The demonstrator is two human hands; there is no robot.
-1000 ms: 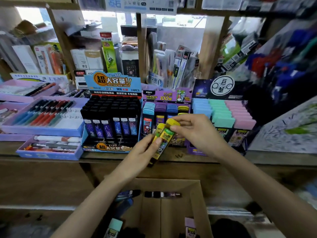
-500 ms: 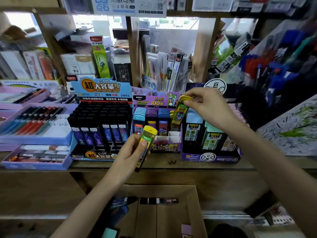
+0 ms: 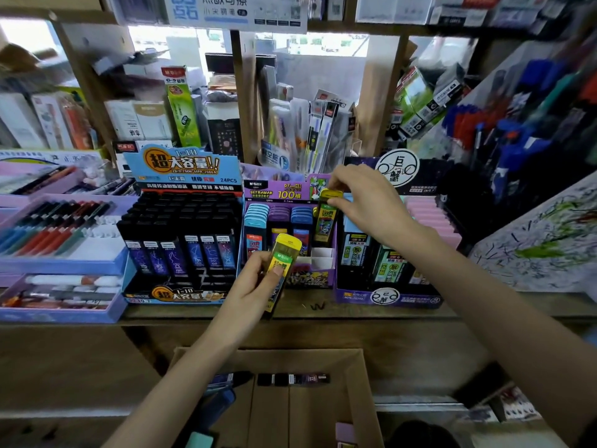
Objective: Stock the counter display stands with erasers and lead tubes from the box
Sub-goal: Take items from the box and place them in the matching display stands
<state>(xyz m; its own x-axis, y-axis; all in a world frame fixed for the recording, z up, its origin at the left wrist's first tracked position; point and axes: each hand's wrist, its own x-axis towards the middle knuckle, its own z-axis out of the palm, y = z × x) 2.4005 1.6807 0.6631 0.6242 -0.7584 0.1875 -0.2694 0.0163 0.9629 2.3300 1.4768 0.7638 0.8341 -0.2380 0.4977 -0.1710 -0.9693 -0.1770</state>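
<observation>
Several items lie in the open cardboard box (image 3: 310, 415) nearest the viewer: a dark lead tube (image 3: 292, 379) across its back edge, another dark tube half hidden behind the left forearm, and a teal eraser (image 3: 200, 440) and a pink eraser (image 3: 345, 431) at the bottom edge of view.

Above the box, at the front of the wooden counter (image 3: 355, 310), the left hand (image 3: 248, 292) has its fingers curled round a yellow-capped lead tube (image 3: 281, 263). The thumb presses on the green label and the tube tilts slightly.

Behind it stands the purple display stand (image 3: 308, 276), with blue and purple capped tubes in rows. The right hand (image 3: 365, 202) reaches over this stand and pinches the cap of a second yellow tube (image 3: 324, 218) between thumb and fingertips. This tube is upright in the stand's right-hand column, behind white card dividers (image 3: 319, 257).

Left of this stand is a blue stand (image 3: 174, 294) full of black tubes. To the right, a dark purple stand (image 3: 387, 297) holds pastel-topped packs. Pen trays (image 3: 61, 263) sit far left, and crowded shelves (image 3: 239, 108) rise at the back.
</observation>
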